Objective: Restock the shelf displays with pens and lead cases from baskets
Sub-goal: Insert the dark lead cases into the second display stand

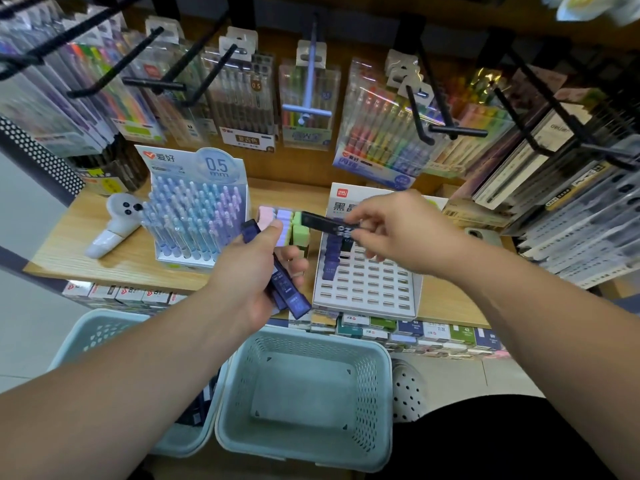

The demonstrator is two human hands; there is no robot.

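1. My left hand is gripping a bunch of dark blue lead cases, mid-frame.
2. My right hand pinches one black lead case over the white slotted display.
3. Teal basket sits bottom center.

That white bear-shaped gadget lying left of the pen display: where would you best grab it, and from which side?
Probably around the narrow handle of the white bear-shaped plastic gadget, coming from above. It lies flat on the wooden shelf with the handle angled toward the front edge and open space around it, while its rounder head rests close to the blue pen display box, leaving less room there.
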